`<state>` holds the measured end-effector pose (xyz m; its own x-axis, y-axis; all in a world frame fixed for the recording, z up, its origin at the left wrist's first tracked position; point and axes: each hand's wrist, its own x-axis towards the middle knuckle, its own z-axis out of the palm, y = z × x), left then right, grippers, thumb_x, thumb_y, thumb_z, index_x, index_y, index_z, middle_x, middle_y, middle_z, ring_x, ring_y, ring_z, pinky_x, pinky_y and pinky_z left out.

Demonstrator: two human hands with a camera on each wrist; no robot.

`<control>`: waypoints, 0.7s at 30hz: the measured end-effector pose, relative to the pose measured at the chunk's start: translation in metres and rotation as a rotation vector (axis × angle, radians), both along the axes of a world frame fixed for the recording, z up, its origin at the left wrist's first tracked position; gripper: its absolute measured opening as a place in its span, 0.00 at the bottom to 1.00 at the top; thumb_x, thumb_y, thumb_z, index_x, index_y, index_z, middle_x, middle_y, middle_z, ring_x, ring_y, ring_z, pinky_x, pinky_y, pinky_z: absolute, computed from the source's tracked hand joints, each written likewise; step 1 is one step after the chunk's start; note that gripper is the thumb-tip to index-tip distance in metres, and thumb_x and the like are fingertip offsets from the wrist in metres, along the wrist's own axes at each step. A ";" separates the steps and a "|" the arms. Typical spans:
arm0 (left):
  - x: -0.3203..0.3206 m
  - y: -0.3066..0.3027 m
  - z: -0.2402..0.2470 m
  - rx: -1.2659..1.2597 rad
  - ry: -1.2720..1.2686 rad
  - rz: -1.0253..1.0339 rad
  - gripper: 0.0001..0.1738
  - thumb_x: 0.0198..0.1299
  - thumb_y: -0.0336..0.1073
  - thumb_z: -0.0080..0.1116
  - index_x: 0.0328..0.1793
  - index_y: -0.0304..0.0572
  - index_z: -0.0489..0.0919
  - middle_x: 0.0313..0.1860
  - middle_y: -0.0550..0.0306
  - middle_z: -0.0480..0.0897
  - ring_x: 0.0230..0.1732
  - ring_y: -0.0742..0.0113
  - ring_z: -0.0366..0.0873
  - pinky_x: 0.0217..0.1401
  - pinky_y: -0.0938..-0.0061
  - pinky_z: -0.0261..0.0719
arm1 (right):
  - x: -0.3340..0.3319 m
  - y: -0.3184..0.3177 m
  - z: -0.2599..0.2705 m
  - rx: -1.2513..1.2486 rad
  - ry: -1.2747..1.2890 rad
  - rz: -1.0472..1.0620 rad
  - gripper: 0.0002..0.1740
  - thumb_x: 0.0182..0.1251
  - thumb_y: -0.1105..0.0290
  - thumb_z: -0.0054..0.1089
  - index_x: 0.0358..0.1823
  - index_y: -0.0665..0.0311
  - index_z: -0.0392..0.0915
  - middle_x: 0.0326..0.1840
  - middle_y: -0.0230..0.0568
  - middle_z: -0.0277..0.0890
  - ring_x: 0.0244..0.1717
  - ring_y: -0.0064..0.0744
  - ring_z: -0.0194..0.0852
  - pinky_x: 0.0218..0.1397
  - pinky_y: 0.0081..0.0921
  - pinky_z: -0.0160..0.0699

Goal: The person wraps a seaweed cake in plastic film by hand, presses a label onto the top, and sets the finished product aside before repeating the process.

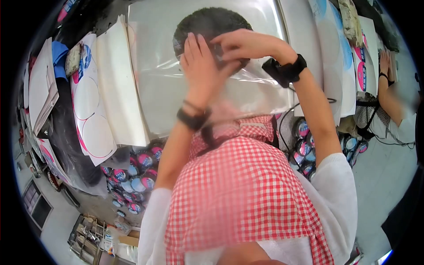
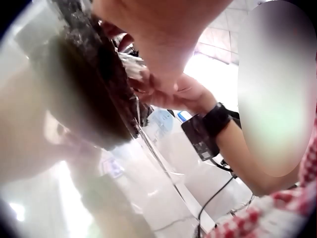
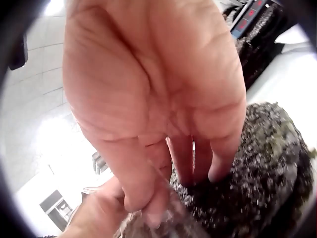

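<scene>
A thick, dark green-black round cake of dried seaweed (image 1: 212, 22) lies on the shiny metal tabletop (image 1: 161, 95). Clear plastic film (image 3: 181, 210) shows at its near edge. My left hand (image 1: 198, 62) rests over the near left part of the cake, fingers straight and pointing away, thumb reaching toward the other hand. From the right comes my right hand (image 1: 249, 46), bent at the wrist. Its thumb and forefinger pinch the film in the right wrist view, while the other fingertips (image 3: 218, 171) touch the seaweed (image 3: 267, 158). The left wrist view shows both hands close together at the cake's edge.
Stacks of white printed sheets (image 1: 90, 99) flank the metal surface on the left, with more sheets (image 1: 331, 66) on the right. Beneath the table edge are many round pink-and-blue labelled packs (image 1: 141, 165). A black cable (image 1: 282, 128) hangs from the right wrist device. Another person's arm (image 1: 386, 84) is at far right.
</scene>
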<state>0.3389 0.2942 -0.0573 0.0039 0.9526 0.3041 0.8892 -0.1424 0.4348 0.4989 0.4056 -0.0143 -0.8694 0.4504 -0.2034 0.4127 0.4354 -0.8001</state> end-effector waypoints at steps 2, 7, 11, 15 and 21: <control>0.002 0.006 -0.016 0.031 0.133 0.053 0.45 0.55 0.56 0.63 0.72 0.34 0.65 0.74 0.36 0.61 0.72 0.44 0.59 0.67 0.48 0.58 | -0.005 -0.037 0.026 0.769 -0.020 -0.198 0.18 0.54 0.58 0.68 0.31 0.67 0.77 0.54 0.53 0.77 0.38 0.43 0.78 0.41 0.38 0.75; 0.004 0.010 -0.019 -0.097 0.181 0.107 0.34 0.67 0.47 0.50 0.74 0.35 0.63 0.76 0.43 0.58 0.72 0.46 0.56 0.70 0.52 0.51 | 0.005 -0.118 0.027 0.899 -0.136 -0.650 0.28 0.52 0.54 0.68 0.49 0.66 0.77 0.55 0.51 0.73 0.51 0.43 0.72 0.53 0.42 0.71; 0.007 0.010 -0.011 -0.174 0.316 0.213 0.34 0.67 0.47 0.51 0.77 0.45 0.62 0.77 0.33 0.51 0.76 0.34 0.48 0.74 0.44 0.48 | -0.021 -0.106 -0.024 0.919 -0.345 -0.842 0.36 0.53 0.56 0.67 0.62 0.66 0.72 0.68 0.58 0.63 0.72 0.53 0.55 0.70 0.45 0.59; 0.003 0.015 -0.026 -0.031 0.238 0.128 0.33 0.67 0.41 0.51 0.78 0.49 0.59 0.77 0.26 0.48 0.76 0.23 0.46 0.73 0.39 0.49 | -0.042 -0.093 -0.038 0.784 -0.117 -0.828 0.33 0.58 0.66 0.64 0.65 0.67 0.68 0.70 0.62 0.61 0.73 0.56 0.57 0.72 0.46 0.59; 0.009 0.020 -0.024 -0.057 -0.560 -0.101 0.24 0.65 0.34 0.54 0.67 0.38 0.73 0.77 0.36 0.53 0.74 0.29 0.53 0.73 0.47 0.57 | -0.052 -0.082 -0.033 -0.256 0.563 -1.202 0.28 0.55 0.74 0.62 0.60 0.69 0.70 0.62 0.57 0.64 0.58 0.58 0.68 0.64 0.50 0.67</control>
